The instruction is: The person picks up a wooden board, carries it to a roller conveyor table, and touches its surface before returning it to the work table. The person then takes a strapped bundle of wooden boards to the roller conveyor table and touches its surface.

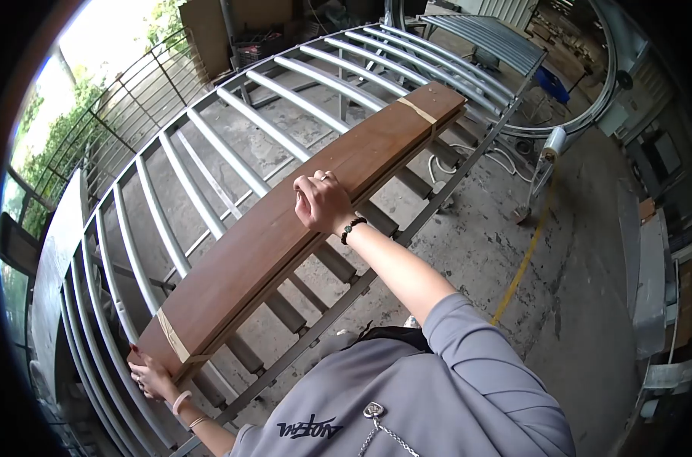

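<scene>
A stack of long brown wooden boards (248,225) lies slantwise across a metal roller conveyor (180,177). Pale tape bands (172,335) wrap the stack near both ends. At the near left end, my left hand (152,378) grips the boards' end, its fingers against the edge. My right hand (321,201) is closed in a fist on or just over the top board, around the middle of the stack. Whatever the fist may hold is hidden by the curled fingers.
The conveyor's side rail (315,329) runs between my body and the rollers. To the right, a wrapped roll (555,142) sits on a stand near a large metal ring (601,114). A yellow line (526,273) marks the concrete floor. A metal railing (136,107) stands at the left.
</scene>
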Motion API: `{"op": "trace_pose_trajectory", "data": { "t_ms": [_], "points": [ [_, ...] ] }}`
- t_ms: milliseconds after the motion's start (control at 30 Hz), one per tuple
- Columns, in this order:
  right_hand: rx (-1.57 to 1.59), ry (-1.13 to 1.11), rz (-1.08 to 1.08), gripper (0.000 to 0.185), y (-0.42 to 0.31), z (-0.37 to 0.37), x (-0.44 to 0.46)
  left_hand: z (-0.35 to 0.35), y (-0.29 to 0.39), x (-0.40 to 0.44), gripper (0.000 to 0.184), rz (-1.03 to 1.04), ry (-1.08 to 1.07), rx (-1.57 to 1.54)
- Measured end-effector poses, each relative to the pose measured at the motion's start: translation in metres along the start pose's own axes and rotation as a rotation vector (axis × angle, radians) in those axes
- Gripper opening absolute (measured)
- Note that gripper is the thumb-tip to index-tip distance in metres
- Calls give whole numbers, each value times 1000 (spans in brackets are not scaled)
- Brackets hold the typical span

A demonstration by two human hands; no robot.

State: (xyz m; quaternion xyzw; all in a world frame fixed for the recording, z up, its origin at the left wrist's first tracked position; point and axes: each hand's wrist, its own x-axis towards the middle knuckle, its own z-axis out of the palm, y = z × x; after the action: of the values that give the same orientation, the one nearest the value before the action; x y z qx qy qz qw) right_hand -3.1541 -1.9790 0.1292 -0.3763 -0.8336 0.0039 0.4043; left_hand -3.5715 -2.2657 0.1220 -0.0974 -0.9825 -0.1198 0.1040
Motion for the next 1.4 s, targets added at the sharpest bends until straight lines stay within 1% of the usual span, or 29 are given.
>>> {"op": "trace_pose_trajectory", "data": {
  "t_ms": [100,200,267,300,433,567,700,800,900,1000,1167,1300,1400],
  "points": [
    [1,17,15,9,39,-14,1,-6,36,-26,89,-3,-6,-15],
    [-12,35,-19,9,77,-31,6,11,58,-52,89,7,21,-68],
    [-18,61,-38,10,97,-41,6,24,67,-58,90,-5,23,-3],
    [-7,38,-27,10,108,-46,5,26,74,-63,91,-5,29,33],
    [17,30,-27,11,154,-63,10,19,114,-93,92,-32,-3,42],
    [0,48,-27,11,206,-76,13,27,155,-122,91,-50,44,41],
    [-10,40,-21,12,256,-97,11,44,186,-148,92,-31,33,50],
    [-15,40,-28,12,291,-113,22,42,213,-165,96,-42,-20,-7],
    [-20,30,-13,12,329,-130,19,49,240,-201,98,-32,-46,-27],
    [35,15,-3,13,366,-143,23,50,276,-231,97,-23,-28,8],
    [13,-15,-26,14,432,-169,29,50,351,-296,96,-37,-39,31],
    [3,-2,7,14,480,-186,31,46,393,-330,95,-31,-44,56],
    [3,3,-7,14,515,-201,34,38,417,-349,94,-19,-18,81]
  ]
}}
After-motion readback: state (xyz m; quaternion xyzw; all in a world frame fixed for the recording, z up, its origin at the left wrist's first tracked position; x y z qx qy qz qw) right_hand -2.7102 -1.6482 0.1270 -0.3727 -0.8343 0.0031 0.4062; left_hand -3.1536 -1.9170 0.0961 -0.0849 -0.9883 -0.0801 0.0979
